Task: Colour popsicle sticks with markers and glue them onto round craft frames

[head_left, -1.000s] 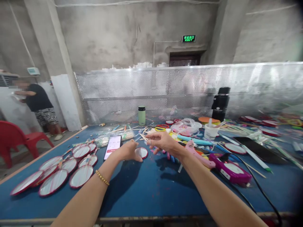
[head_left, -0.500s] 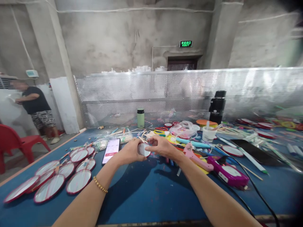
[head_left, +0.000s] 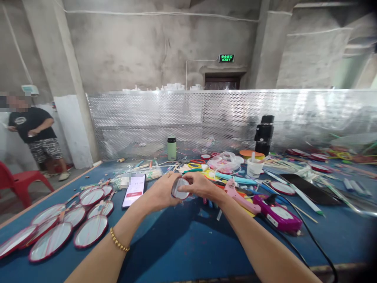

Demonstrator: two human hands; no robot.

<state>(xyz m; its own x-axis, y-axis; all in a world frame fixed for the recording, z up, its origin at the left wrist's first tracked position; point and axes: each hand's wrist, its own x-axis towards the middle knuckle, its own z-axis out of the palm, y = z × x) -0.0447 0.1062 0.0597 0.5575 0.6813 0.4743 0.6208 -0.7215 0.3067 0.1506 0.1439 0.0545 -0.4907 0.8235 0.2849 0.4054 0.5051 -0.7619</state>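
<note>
A small round mirror (head_left: pixel 180 192) is held up over the blue table, its pale face tilted toward me. My left hand (head_left: pixel 163 191) grips its left edge, with fingers curled behind it. The fingers of my right hand (head_left: pixel 203 186) close on its right edge, the thumb resting against the face. To the left of my hands lies a phone (head_left: pixel 134 191) with a lit screen. Several larger round mirrors with red rims (head_left: pixel 90 231) lie in an overlapping group farther left. A pink glue gun (head_left: pixel 240 197) rests just right of my right wrist.
A purple device (head_left: pixel 278 214) with a black cable lies at right. Behind stand a green bottle (head_left: pixel 171 149), a white cup (head_left: pixel 254 168) and a black flask (head_left: pixel 264 135). Sticks, scissors and pens clutter the middle. A perforated metal screen (head_left: pixel 147 118) borders the table; a person (head_left: pixel 32 125) stands far left.
The view has shifted slightly to the right. Both hands still hold the small mirror, and its face is turned more toward me. The person at far left has turned and lowered their arms.
</note>
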